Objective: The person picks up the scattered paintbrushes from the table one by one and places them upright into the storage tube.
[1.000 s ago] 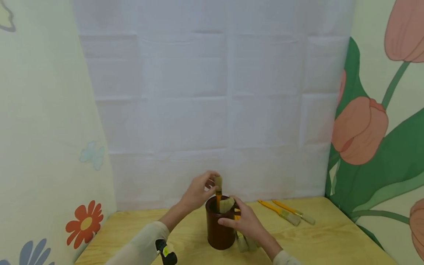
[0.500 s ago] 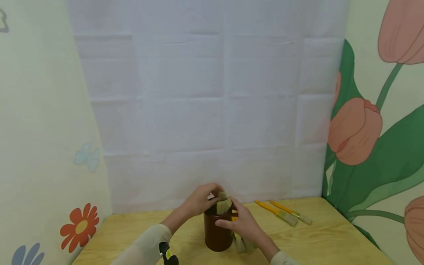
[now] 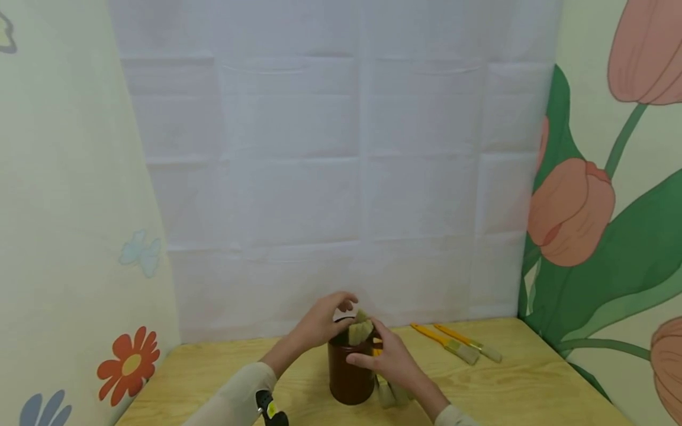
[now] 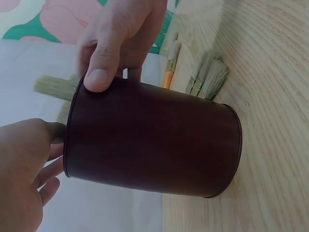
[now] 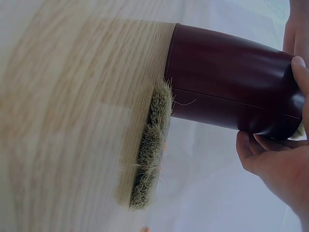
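A dark brown cylindrical pen holder (image 3: 348, 378) stands upright on the table. Bristle paintbrushes (image 3: 360, 332) stick out of its top, bristles up. My right hand (image 3: 395, 360) grips the holder near its rim, the thumb on the near side and the fingers around the far side. At the rim's left is my left hand (image 3: 318, 320), its fingers loosely bent above the opening and holding nothing. The left wrist view shows the left hand (image 4: 24, 169) with the thumb tip behind the rim. Close to the holder's base lie more paintbrushes (image 4: 210, 77), partly hidden by my right hand in the head view.
Two paintbrushes with orange handles lie at the right on the wooden table (image 3: 533, 390), one a flat brush (image 3: 460, 350), the other a narrower brush (image 3: 489, 353). A white sheet (image 3: 293, 195) hangs behind the table. Painted walls flank both sides.
My left hand has lowered a paintbrush bristles-up into the holder and let go of it, its fingers now lifted off the bristles. The right hand keeps its grip on the holder.
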`<state>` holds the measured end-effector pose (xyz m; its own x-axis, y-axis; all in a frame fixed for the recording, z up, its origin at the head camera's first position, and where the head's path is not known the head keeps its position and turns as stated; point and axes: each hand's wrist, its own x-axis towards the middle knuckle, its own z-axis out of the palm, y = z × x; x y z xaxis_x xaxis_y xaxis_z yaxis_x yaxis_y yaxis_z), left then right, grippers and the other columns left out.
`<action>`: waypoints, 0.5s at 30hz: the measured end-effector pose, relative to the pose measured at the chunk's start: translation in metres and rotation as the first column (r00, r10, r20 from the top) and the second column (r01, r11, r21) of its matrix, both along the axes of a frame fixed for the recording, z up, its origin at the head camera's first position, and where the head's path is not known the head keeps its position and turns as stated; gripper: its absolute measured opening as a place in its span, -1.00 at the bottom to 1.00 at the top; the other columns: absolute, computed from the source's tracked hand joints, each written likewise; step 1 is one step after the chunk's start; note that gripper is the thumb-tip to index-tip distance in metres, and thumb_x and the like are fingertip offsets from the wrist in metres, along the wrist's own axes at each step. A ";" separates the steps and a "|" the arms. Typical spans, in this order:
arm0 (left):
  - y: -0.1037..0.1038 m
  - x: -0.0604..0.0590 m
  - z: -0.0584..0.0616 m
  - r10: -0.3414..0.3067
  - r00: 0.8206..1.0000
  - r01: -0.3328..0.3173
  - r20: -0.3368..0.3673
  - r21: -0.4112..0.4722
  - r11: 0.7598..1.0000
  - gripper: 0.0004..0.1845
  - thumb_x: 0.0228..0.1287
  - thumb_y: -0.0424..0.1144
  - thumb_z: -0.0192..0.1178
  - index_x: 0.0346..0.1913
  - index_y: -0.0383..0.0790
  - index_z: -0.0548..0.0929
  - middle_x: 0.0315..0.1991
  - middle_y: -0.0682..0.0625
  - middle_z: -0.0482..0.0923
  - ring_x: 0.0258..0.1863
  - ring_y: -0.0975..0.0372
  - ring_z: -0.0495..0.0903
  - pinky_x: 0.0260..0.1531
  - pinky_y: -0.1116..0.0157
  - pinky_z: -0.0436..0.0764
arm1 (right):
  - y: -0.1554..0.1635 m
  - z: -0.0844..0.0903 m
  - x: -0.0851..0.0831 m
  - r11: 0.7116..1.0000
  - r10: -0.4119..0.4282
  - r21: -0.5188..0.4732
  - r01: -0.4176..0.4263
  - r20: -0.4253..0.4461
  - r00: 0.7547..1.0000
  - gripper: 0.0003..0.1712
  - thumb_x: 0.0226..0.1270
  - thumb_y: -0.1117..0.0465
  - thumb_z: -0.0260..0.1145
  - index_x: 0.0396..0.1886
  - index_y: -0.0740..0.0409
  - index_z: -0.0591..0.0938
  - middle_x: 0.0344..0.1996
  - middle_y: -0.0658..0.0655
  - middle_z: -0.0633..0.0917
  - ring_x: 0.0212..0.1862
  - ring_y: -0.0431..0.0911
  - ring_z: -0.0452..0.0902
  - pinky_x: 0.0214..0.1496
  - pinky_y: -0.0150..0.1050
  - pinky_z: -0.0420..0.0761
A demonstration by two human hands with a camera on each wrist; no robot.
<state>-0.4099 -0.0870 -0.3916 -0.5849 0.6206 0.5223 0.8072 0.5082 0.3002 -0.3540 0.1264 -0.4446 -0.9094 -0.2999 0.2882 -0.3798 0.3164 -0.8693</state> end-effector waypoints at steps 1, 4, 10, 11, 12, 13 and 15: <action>-0.003 0.001 0.000 -0.010 1.000 0.009 0.028 0.027 1.000 -0.60 0.45 -0.27 0.29 0.28 -0.15 0.52 0.03 -0.06 0.60 0.00 0.03 0.61 -0.03 0.06 0.62 | 0.000 0.000 0.000 1.000 -0.001 0.001 0.001 -0.002 1.000 0.18 0.22 -0.17 0.52 0.59 0.33 0.14 0.49 0.42 0.21 0.35 0.30 0.36 0.18 0.16 0.53; -0.012 0.004 -0.004 0.005 0.994 -0.017 0.110 0.108 0.994 -0.64 0.53 -0.16 0.20 0.30 -0.10 0.52 0.07 0.01 0.58 0.03 0.05 0.60 -0.01 -0.02 0.59 | -0.001 0.000 0.001 1.000 -0.003 0.006 0.004 -0.003 1.000 0.18 0.22 -0.16 0.53 0.59 0.33 0.14 0.49 0.41 0.23 0.34 0.29 0.38 0.18 0.16 0.54; -0.027 0.016 -0.022 -0.025 0.945 -0.066 0.325 0.266 0.962 -0.54 0.60 0.03 0.04 0.40 -0.07 0.44 0.25 0.00 0.48 0.18 0.10 0.50 0.13 -0.08 0.47 | -0.002 0.000 0.002 1.000 -0.018 0.010 0.018 -0.008 1.000 0.17 0.21 -0.16 0.54 0.60 0.27 0.15 0.47 0.36 0.28 0.35 0.25 0.38 0.20 0.16 0.51; -0.029 0.018 -0.026 -0.046 0.929 -0.062 0.366 0.278 0.959 -0.50 0.61 0.06 0.02 0.44 -0.07 0.39 0.30 -0.02 0.43 0.23 0.09 0.46 0.17 -0.07 0.45 | -0.002 0.000 0.002 1.000 -0.020 0.009 0.020 -0.007 1.000 0.17 0.21 -0.16 0.54 0.60 0.26 0.15 0.47 0.36 0.28 0.35 0.25 0.37 0.21 0.16 0.51; -0.031 0.020 -0.030 -0.068 0.912 -0.055 0.403 0.286 0.957 -0.47 0.62 0.07 0.00 0.47 -0.07 0.34 0.35 -0.04 0.38 0.28 0.07 0.42 0.21 -0.08 0.42 | -0.001 0.000 0.002 1.000 -0.023 0.010 0.023 -0.005 1.000 0.17 0.21 -0.17 0.54 0.60 0.26 0.15 0.48 0.36 0.28 0.35 0.26 0.37 0.21 0.17 0.50; -0.033 0.021 -0.035 -0.092 0.892 -0.047 0.443 0.294 0.955 -0.45 0.63 0.06 -0.02 0.51 -0.07 0.29 0.39 -0.05 0.33 0.32 0.05 0.38 0.24 -0.09 0.39 | -0.001 0.001 0.003 1.000 -0.024 0.009 0.024 -0.003 1.000 0.18 0.21 -0.17 0.54 0.60 0.26 0.15 0.47 0.36 0.28 0.36 0.26 0.37 0.21 0.18 0.50; -0.036 0.022 -0.043 -0.124 0.856 -0.035 0.502 0.297 0.954 -0.42 0.64 0.05 -0.04 0.57 -0.01 0.19 0.46 -0.06 0.23 0.39 0.01 0.30 0.28 -0.09 0.35 | 0.000 0.001 0.003 1.000 -0.025 0.009 0.025 0.003 1.000 0.18 0.22 -0.18 0.53 0.61 0.27 0.14 0.48 0.37 0.27 0.36 0.27 0.36 0.21 0.20 0.49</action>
<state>-0.3878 -0.1232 -0.4346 -0.7918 0.5231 0.3152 0.5185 0.3030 0.7996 -0.3510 0.1261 -0.4438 -0.9176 -0.2794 0.2826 -0.3687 0.3333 -0.8677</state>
